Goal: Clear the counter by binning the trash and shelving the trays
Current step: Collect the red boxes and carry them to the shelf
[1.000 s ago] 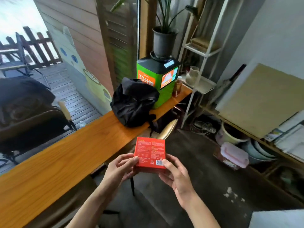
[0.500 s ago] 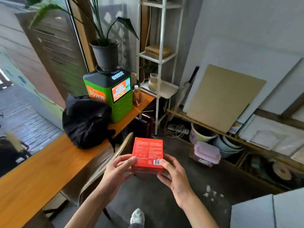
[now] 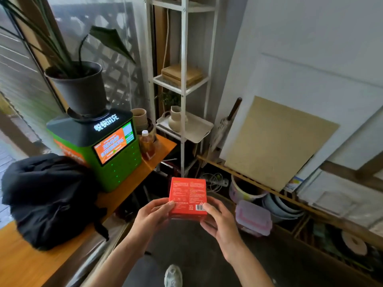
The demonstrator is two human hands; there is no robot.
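1. Holding the red box (image 3: pixel 187 195) in mid-air, the left hand (image 3: pixel 152 214) and the right hand (image 3: pixel 217 220) each take one lower corner – thumbs on the printed face, fingers curled underneath.
2. Both grips are pinching the box, neither spread; the right thumb lies just beside the barcode.
3. Relative to the green kiosk (image 3: pixel 97 150), the box is off the worktop (image 3: pixel 27 264), nearer the camera and to the kiosk's right, above the dark floor and a shoe (image 3: pixel 173 275).
4. Handling, as a judgement: it looks like a flat cardboard carton, stiff at the edges and probably light, perhaps empty. The smooth printed faces could slip, so the edges and corners are the surest hold; one hand across its width would likely do.
5. No bin is visible, so where this trash goes cannot be told.
6. Left on the worktop around the kiosk: a black bag (image 3: pixel 47 195) touching its left side, a bottle (image 3: pixel 147 146) just to its right, and a potted plant (image 3: pixel 78 83) on top.
7. Right of the kiosk beyond the bottle, the white shelf unit (image 3: pixel 183 90) carries a tray (image 3: pixel 196 129) with a vase (image 3: pixel 176 119) on it – a likely place for trays.
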